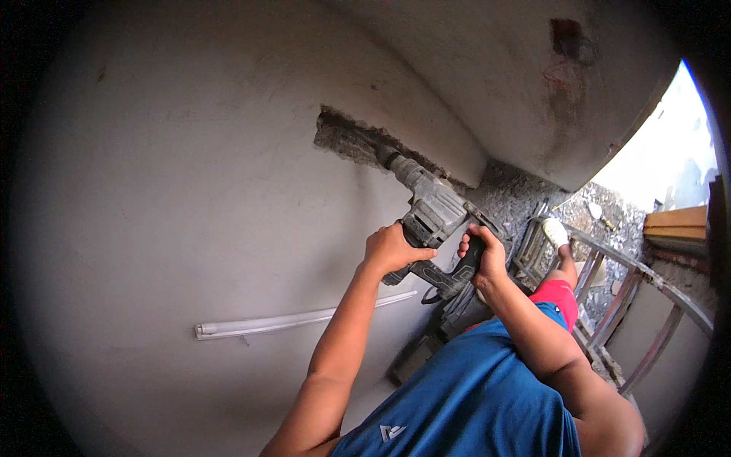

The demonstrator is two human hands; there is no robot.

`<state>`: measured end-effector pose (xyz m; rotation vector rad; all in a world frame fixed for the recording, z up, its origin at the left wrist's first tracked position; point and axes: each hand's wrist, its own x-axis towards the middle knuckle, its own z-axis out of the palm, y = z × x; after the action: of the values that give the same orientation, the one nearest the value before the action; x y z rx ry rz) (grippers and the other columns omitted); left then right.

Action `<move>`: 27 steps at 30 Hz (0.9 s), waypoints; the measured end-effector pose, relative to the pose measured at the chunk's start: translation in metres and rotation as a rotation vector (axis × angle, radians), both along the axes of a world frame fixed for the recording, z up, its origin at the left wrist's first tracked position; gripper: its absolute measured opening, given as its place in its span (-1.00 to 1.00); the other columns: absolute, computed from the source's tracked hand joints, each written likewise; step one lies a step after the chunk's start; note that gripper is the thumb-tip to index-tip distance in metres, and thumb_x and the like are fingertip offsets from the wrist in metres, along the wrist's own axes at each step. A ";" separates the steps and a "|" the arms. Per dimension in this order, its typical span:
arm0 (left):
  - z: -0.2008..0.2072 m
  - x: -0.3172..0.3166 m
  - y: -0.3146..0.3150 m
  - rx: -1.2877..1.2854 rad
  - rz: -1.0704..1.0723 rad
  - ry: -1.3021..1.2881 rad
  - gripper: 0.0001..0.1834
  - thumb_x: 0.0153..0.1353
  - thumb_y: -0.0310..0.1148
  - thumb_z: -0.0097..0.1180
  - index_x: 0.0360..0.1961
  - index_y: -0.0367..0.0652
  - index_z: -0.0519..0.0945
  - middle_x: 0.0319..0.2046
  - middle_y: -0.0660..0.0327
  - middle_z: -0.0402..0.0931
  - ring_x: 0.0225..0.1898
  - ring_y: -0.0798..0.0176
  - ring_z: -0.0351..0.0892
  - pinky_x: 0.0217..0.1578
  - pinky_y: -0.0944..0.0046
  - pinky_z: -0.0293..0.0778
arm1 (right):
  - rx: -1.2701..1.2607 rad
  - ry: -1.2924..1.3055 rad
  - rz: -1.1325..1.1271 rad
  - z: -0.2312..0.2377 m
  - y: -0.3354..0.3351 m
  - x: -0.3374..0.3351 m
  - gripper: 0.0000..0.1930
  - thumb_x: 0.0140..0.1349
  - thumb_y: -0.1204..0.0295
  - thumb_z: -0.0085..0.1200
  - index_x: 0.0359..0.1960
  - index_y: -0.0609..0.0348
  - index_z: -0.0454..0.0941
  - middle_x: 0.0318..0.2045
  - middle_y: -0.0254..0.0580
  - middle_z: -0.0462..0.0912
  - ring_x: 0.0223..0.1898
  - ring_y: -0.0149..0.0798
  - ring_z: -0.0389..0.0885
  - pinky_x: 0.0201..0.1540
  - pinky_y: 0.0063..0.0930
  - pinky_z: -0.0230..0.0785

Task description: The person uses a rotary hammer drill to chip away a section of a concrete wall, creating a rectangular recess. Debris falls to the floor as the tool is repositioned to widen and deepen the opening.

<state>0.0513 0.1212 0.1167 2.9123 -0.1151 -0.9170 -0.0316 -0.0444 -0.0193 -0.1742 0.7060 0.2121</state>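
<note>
Chiselling a slot in the plastered wall (190, 190): hammer drill (430, 217) held up at an angle, its bit buried in the rough channel (354, 141) near the top of the wall. Left hand (392, 250) closed tight around the side grip, right hand (483, 255) wrapped shut on the rear handle. 2 hands, firm hold. Person looks to be standing on a wooden ladder (609, 305) over rubble. White pipe (297, 320) runs along the wall below. Judging by the cut, the step is mid-way; next move likely needs steady push along the channel line and stable footing.
</note>
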 end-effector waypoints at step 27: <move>0.021 0.018 -0.046 0.453 -0.097 0.085 0.01 -0.28 0.30 0.50 0.05 -0.32 0.58 -0.12 -0.07 0.73 -0.02 -0.08 0.74 0.03 0.05 0.59 | 0.507 0.198 0.049 -0.020 0.019 -0.002 -0.73 0.26 0.25 0.27 -0.46 0.04 0.44 -0.55 -0.24 0.57 -0.56 -0.29 0.54 -0.48 -0.44 0.48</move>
<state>0.0696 0.0747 0.1380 3.2927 -0.0466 -1.2237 -0.0338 -0.0255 -0.0397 0.3178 0.8223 0.4522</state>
